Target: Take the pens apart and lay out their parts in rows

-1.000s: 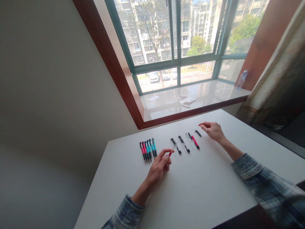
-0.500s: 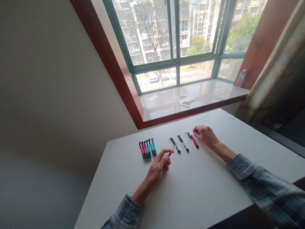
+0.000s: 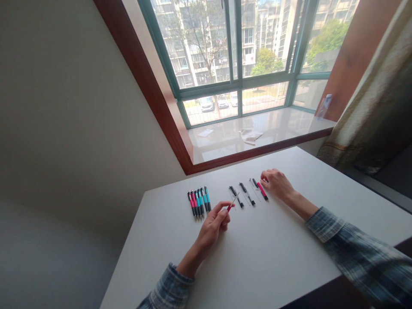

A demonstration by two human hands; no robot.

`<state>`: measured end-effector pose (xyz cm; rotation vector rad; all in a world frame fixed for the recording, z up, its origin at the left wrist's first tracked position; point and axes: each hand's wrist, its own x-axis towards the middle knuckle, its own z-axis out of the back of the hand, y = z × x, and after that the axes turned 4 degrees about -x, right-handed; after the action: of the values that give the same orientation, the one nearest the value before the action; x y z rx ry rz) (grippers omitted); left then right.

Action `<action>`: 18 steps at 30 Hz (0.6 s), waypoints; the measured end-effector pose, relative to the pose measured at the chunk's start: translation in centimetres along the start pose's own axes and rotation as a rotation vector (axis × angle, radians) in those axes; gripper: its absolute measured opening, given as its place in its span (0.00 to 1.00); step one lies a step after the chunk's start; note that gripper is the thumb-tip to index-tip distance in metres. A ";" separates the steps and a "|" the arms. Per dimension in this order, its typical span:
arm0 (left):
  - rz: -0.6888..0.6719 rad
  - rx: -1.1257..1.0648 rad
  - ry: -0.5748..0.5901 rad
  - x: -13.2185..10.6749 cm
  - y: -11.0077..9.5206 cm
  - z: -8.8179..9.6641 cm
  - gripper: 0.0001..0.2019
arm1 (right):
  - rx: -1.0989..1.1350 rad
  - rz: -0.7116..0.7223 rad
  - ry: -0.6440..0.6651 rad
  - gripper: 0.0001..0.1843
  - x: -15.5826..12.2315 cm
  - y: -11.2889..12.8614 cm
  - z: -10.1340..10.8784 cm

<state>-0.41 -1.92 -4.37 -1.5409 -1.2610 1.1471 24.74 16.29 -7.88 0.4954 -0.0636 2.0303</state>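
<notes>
My left hand (image 3: pixel 214 221) is closed around a red pen barrel (image 3: pixel 229 207), and a thin pale rod sticks out of its upper end. Beyond it on the table lie separated pen parts: black pen pieces (image 3: pixel 243 188), thin refills (image 3: pixel 255 189) and a red barrel with a black end (image 3: pixel 262 191). My right hand (image 3: pixel 276 182) rests on the table just right of that red barrel, fingers curled inward; whatever its fingertips pinch is hidden. To the left stands a row of several assembled pens (image 3: pixel 198 202), red and turquoise with black grips, lying side by side.
The white table (image 3: pixel 257 253) reaches to a brown-framed window sill. On the sill lie a cloth (image 3: pixel 251 136) and a paper (image 3: pixel 205 133), with a clear bottle (image 3: pixel 323 106) at the right. A curtain (image 3: pixel 363 94) hangs at the right side.
Almost nothing differs. Both hands keep their places, and the view has shifted very slightly.
</notes>
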 end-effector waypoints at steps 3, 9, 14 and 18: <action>-0.002 0.008 -0.009 0.1 0.2 0.2 0.23 | 0.001 0.004 -0.016 0.04 -0.1 -0.1 0.1; -0.009 0.002 0.019 0.2 0.5 0.4 0.22 | 0.008 -0.002 -0.049 0.05 -0.1 -0.2 0.4; -0.022 -0.025 -0.033 0.3 0.4 0.8 0.22 | 0.308 -0.056 -0.103 0.05 -0.1 1.2 1.3; -0.040 -0.014 -0.026 0.6 0.2 1.0 0.21 | 1.019 -0.038 0.182 0.19 -0.7 5.0 2.1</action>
<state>-1.30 -1.31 -4.87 -1.5084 -1.3138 1.1385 21.43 12.70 -5.46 0.9047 1.1216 1.9428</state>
